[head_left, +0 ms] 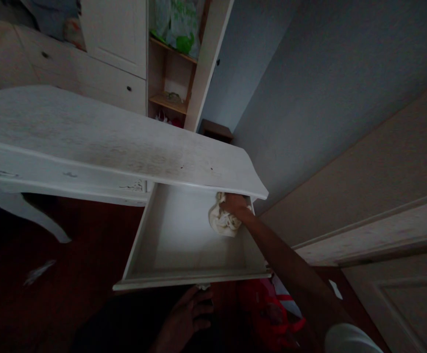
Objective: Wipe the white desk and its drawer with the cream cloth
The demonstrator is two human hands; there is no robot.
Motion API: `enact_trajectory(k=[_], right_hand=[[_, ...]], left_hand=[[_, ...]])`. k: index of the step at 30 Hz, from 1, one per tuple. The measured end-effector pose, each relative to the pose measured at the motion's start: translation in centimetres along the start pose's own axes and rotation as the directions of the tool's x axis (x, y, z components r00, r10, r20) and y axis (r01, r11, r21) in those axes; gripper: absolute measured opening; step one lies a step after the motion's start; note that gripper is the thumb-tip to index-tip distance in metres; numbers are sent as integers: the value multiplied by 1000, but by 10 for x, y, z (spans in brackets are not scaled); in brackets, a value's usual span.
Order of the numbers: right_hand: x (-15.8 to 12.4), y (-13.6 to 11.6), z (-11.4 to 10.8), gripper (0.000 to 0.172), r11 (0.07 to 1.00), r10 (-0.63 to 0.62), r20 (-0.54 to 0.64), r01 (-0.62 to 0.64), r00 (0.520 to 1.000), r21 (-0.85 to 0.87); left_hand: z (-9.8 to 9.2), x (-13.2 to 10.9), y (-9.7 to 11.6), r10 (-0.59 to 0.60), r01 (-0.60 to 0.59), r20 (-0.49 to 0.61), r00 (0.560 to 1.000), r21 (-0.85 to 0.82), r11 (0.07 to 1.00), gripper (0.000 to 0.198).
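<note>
Cream-coloured cloth [223,224], crumpled into a loose bundle, lies inside the pulled-out white drawer [176,220], toward its back right corner. Soft folds gather at its middle, with shallow shadows between them; its near left side bulges out in a smooth, rounded edge, and a small bunched end sticks up beside the fingers. Its tone is slightly yellower than the pale drawer bottom under it. Part of it is hidden by the right hand [234,203], which reaches in from the right and is closed on the bunched fabric, close under the overhanging edge of the white tabletop [136,132]. Grey-brown smudges mark that top. Below the drawer front, the left hand [189,314] is just beside a small knob [203,286], its fingers loosely bent and apart; I cannot tell whether it grips anything.
</note>
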State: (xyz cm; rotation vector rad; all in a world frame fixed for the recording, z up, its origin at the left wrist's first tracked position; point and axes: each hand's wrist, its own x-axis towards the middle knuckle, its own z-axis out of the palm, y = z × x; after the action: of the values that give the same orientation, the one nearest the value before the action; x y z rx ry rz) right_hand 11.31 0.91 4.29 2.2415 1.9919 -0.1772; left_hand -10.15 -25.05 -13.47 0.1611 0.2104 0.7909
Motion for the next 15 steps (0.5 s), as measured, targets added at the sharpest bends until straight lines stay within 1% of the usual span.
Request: enact_trajectory(k=[2,5,8,10,11,12,15], right_hand=[[-7,-4,1,47,1000,15,-35,-16,999,-24],[-26,-25,8,45,998,-53,-84,50,995,-37],[-44,-64,18,40,983,-185,-149,181,971,-44],[-52,-94,24,42,948,-316,-199,315,928,-39],[-53,-109,26,43,931,-362,-221,364,906,-32],[-54,-124,27,42,915,-397,-236,402,887,-27],[-54,-162,26,37,885,-453,-268,464,850,-23]], left_hand=[[0,0,-2,7,-7,-4,1000,-6,1000,35],[1,1,-3,10,-10,6,1000,-13,1000,37],[3,0,-3,3,-3,0,1000,-2,1000,39],[4,0,-3,5,-5,-6,1000,8,1000,39],[5,-1,-2,7,-7,-6,1000,13,1000,39],[6,-1,-2,7,-7,-6,1000,20,1000,40],[9,-3,-1,10,-10,2,1000,38,999,39]])
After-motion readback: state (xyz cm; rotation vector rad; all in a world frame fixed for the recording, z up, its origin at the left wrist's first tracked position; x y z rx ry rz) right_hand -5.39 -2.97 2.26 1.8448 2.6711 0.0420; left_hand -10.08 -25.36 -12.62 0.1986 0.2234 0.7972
